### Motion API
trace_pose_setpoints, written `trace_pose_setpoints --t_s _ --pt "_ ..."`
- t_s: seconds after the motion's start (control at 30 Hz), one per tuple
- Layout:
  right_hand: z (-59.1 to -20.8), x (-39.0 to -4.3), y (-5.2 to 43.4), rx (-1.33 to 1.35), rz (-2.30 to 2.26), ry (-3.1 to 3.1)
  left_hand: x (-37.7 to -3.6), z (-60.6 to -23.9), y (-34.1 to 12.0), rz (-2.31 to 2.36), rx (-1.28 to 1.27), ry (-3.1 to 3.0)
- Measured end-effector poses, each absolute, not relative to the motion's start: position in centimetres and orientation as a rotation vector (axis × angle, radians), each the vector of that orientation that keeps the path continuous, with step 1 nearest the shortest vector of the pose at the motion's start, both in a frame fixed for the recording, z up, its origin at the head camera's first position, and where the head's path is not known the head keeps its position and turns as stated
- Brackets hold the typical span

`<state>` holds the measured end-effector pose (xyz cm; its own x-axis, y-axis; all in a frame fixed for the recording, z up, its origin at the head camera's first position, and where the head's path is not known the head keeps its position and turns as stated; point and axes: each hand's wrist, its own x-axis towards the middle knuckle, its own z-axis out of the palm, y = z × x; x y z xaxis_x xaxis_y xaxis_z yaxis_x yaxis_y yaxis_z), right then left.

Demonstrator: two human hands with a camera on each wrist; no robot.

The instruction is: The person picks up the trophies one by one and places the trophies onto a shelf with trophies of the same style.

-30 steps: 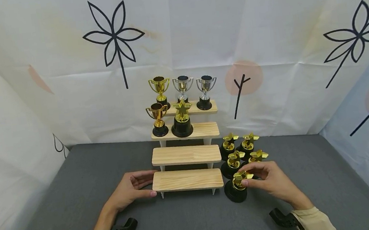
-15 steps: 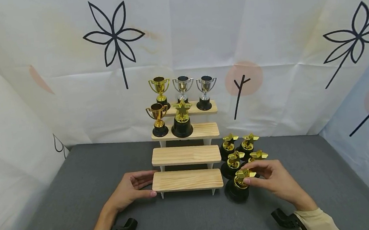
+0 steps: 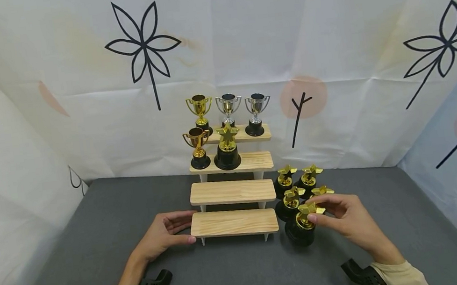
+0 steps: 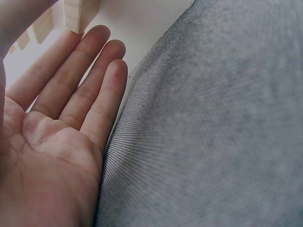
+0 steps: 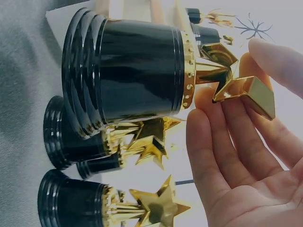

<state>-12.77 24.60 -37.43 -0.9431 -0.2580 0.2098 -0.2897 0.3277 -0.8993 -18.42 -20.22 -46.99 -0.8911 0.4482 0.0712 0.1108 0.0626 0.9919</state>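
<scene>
Two hands are at work on the grey table. The right hand pinches the gold star of a star trophy, lifted just right of the wooden stepped stand. The left hand, fingers relaxed, rests against the stand's lowest step. Four more star trophies stand just behind.

Bright even light, soft shadows, edge distortion

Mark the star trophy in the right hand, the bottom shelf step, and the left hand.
star trophy (image 3: 301, 234), head view, on its black base.
bottom shelf step (image 3: 233, 222), head view, on the top board.
left hand (image 3: 160, 237), head view, on the back of the hand.
</scene>
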Motion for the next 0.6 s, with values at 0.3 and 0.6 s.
trace_pose_setpoints --t_s 0.3,0.6 --pt "-36.2 -12.5 24.7 0.529 1.715 -2.473 -18.5 -47.1 -20.0 1.912 0.569 2.076" --pt "-34.9 -13.0 24.3 0.547 1.692 -2.462 -18.5 -47.1 -20.1 1.911 0.547 2.089"
